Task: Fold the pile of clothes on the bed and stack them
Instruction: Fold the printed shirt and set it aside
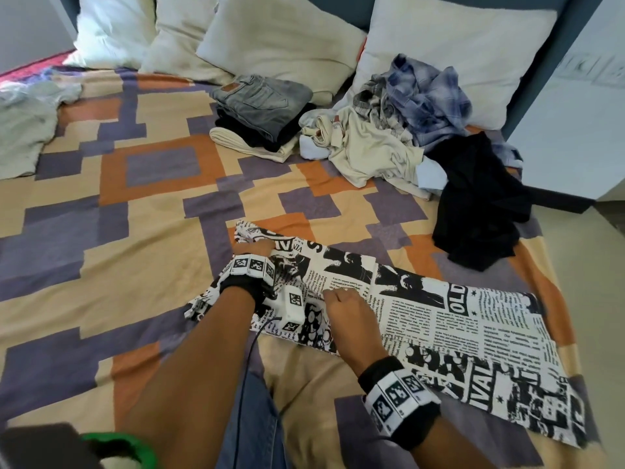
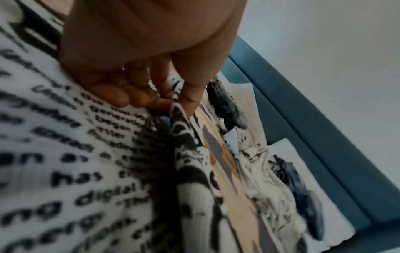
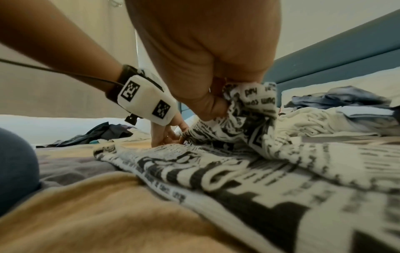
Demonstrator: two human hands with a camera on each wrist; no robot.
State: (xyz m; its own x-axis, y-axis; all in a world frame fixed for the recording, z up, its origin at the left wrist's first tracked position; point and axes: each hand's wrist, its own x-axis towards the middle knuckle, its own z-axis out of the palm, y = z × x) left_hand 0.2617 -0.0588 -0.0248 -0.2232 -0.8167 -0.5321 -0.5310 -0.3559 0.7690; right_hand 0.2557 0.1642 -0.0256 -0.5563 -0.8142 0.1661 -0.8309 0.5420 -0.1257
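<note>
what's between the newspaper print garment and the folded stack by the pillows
Only bare patterned bedspread lies between the newspaper print garment and the folded stack, seen in the head view.

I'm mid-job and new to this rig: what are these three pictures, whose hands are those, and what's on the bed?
No machine: a person's bare hands wearing marker bands. The head view looks down from their forehead; the other two look along each wrist. The left hand pinches an edge of the newspaper-print garment spread on the bedspread; the right hand grips a bunched fold of it. Behind lie a folded stack, topped by grey jeans, and an unfolded pile.
</note>
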